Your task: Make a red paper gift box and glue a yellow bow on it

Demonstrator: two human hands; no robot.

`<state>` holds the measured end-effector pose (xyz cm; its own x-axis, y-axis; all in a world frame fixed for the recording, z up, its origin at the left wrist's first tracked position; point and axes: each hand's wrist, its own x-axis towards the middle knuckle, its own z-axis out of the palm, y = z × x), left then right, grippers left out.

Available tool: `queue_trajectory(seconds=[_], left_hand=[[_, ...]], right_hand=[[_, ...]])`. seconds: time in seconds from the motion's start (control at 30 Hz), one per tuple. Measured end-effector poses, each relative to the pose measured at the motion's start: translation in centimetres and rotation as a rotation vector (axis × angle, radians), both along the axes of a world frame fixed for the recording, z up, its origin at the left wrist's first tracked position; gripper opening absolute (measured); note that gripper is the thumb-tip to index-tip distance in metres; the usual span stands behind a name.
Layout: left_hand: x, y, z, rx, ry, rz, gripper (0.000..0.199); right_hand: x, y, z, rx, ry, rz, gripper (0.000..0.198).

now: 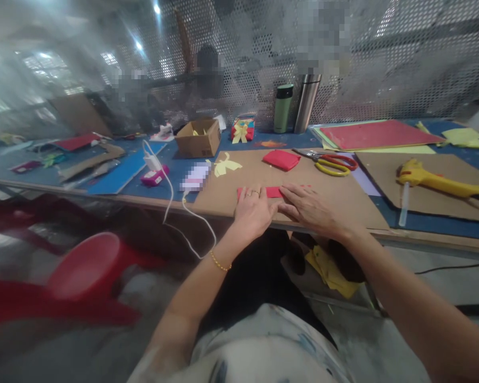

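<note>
1. Resting over the left part of a flat red strip (pixel 275 192), the left hand (pixel 254 210) is lying palm down with fingers extended; whether it is gripping the strip or merely covering it, we cannot tell.
2. We are finding the right hand (pixel 309 207) covering the strip's right part, fingers likewise extended and thumb close to the left thumb; its grip, too, we cannot tell.
3. We are noting the strip lying on a smooth brown cardboard sheet (pixel 357 210), near the front edge of the blue table (pixel 435 225).
4. Beyond the strip, a four-cornered, slightly puffed red packet (pixel 281 159) is lying beside metal scissors (pixel 316 156) with yellow and red loops.
5. Leftward, we are seeing a pale yellow cut piece (pixel 226 166) spreading pointed tails.
6. Rightward, a yellow glue gun (pixel 439 180) is lying on second cardboard (pixel 383 173), a slim translucent stick (pixel 404 205) showing by its head.
</note>
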<state>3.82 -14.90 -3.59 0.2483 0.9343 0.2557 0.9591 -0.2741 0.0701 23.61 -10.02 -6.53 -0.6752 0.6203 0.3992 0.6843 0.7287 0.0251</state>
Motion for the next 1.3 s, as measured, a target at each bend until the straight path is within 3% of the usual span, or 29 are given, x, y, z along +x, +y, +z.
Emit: queue_trajectory(seconds=[0.2,0.4,0.57,0.73,0.93,1.07,1.2,1.3], left_hand=[[-2.0,-0.6,-0.1,-0.005,0.056,0.127,0.079],[-4.8,-1.2,1.0,0.051,0.107,0.177,0.064],[-3.2,0.5,3.2,0.19,0.067,0.137,0.057],[-1.9,2.3,3.4,-0.02,0.047,-0.001,0.046],[-4.7,2.6,3.7,-0.105,-0.03,0.058,0.045],[-5.8,4.2,4.2,-0.193,-0.162,0.023,0.022],[-6.8,5.6,4.8,-0.287,-0.402,-0.008,0.008],[-7.7,5.6,5.7,-0.216,-0.545,-0.072,0.009]], right_hand=[[-0.3,-0.1,-0.2,0.035,0.04,-0.014,0.066],[-0.4,-0.1,0.1,-0.002,0.021,-0.006,0.065],[-0.5,0.0,-0.1,-0.014,0.036,-0.013,0.06],[-0.5,0.1,0.1,-0.073,0.079,-0.048,0.056],[-0.6,-0.1,0.7,-0.13,0.111,-0.038,0.053],[-0.2,-0.4,1.0,-0.173,0.179,-0.025,0.051],[2.0,0.6,2.6,-0.19,0.39,-0.058,0.05],[3.8,1.8,3.8,-0.266,0.635,-0.158,0.052]])
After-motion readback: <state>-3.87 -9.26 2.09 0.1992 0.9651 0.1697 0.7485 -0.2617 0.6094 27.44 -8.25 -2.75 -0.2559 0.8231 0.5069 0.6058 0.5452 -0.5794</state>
